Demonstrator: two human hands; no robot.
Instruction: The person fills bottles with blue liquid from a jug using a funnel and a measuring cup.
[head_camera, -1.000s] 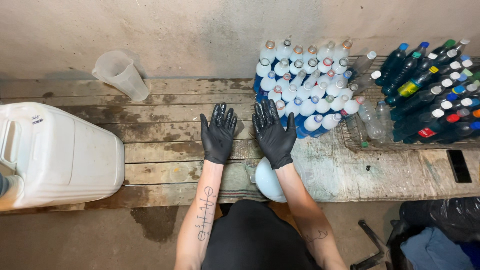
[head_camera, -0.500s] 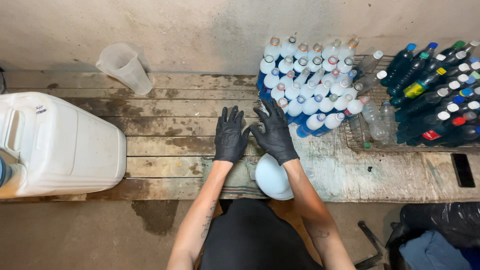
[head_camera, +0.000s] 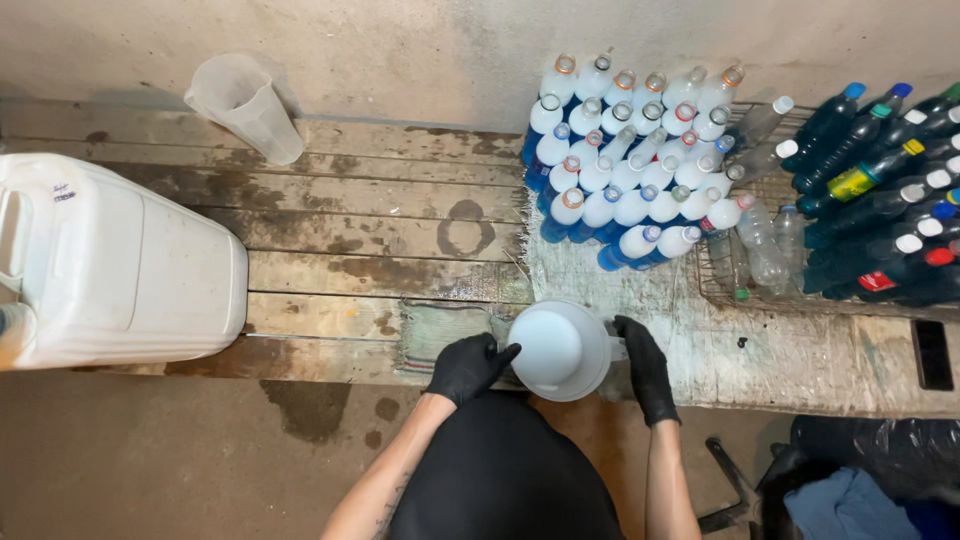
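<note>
- Your left hand (head_camera: 466, 366) and right hand (head_camera: 645, 368), both black-gloved, flank the pale blue jug (head_camera: 559, 350) at the desk's (head_camera: 380, 215) near edge; each grip seems to touch its side, though how firmly closed I cannot tell.
- Left of the jug lie bare planks up to the white canister (head_camera: 115, 262); behind it stand the crowded bottles (head_camera: 630, 160).
- Half a second ago both hands lay flat on the planks beyond the jug; they have drawn back to it.

A rough bottling workshop, by the look of it — a stained plank worktop (head_camera: 330, 215) against a bare plaster wall, rows of filled plastic bottles (head_camera: 630, 160), a wire crate (head_camera: 760, 285) of dark bottles (head_camera: 885, 190), a big white jerrycan (head_camera: 110, 265) — and a measuring jug (head_camera: 245, 105).
</note>
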